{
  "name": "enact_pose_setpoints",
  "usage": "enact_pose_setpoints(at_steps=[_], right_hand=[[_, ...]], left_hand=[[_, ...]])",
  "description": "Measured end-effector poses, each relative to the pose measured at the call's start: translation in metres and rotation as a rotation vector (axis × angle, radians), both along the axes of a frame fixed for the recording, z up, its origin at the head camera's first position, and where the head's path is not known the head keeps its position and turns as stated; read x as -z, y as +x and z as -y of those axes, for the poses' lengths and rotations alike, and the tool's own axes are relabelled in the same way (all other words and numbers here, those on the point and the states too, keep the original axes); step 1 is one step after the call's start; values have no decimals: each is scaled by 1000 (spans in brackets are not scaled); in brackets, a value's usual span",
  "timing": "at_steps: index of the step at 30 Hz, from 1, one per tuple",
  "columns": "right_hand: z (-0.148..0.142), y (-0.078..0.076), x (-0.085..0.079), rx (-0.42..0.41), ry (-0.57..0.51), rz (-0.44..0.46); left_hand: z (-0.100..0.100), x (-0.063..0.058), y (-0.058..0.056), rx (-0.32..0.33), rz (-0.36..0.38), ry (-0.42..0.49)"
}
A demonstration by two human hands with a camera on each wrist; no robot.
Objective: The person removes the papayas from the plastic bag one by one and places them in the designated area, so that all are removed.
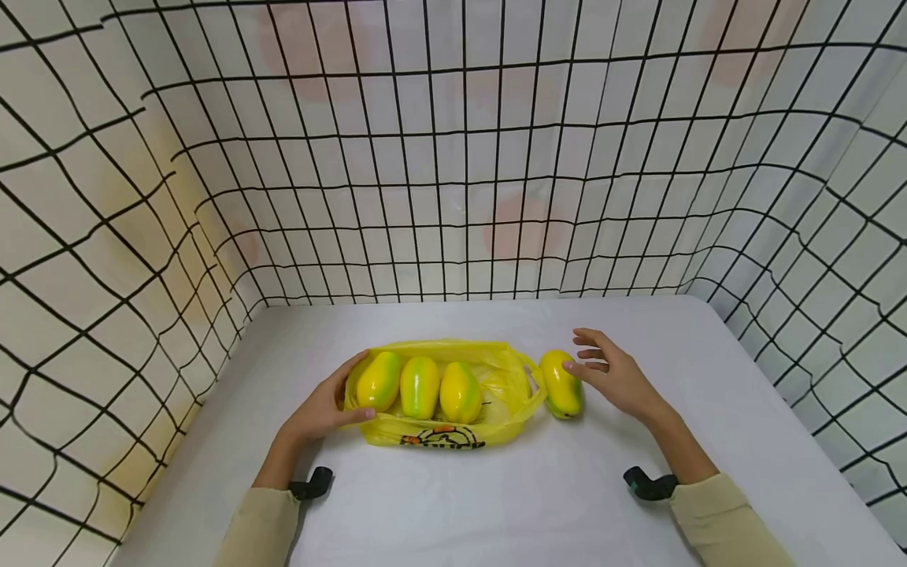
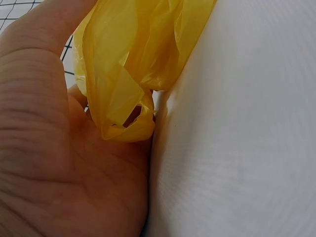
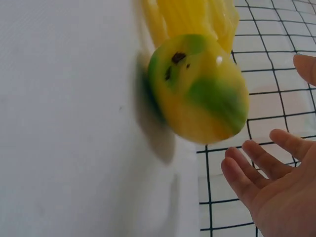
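A yellow plastic bag (image 1: 506, 394) lies on its side on the table, its mouth spread wide. Three yellow-green mangoes (image 1: 420, 387) sit side by side in it. My left hand (image 1: 327, 405) grips the bag's left end, thumb in front and fingers behind. The left wrist view has the gathered yellow plastic (image 2: 128, 59) between thumb and palm. Just right of the bag lies another mango (image 1: 563, 386), its dark-spotted end facing the right wrist camera. My right hand (image 1: 615, 376) is beside this mango with fingers spread apart, thumb tip overlapping it in the head view.
A white cloth covers the table (image 1: 453, 504). Black wire grid panels (image 1: 468, 157) stand along the back and both sides. Each wrist wears a small black device (image 1: 312, 483). A black and orange print (image 1: 442, 438) marks the bag's front.
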State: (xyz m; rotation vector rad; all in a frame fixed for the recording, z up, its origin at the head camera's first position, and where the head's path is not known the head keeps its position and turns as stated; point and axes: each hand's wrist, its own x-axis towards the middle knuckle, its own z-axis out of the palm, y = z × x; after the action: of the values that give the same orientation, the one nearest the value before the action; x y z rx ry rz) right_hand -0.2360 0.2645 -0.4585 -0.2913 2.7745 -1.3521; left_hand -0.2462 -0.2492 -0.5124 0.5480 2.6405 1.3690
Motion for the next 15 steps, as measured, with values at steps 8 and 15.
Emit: enact_pose_setpoints(at_steps=[8, 15], right_hand=[[19, -4, -7, -30, -40, -96], [38, -3, -13, -61, -79, -127]], left_hand=[[1, 1, 0, 8, 3, 4], [2, 2, -1, 4, 7, 3]])
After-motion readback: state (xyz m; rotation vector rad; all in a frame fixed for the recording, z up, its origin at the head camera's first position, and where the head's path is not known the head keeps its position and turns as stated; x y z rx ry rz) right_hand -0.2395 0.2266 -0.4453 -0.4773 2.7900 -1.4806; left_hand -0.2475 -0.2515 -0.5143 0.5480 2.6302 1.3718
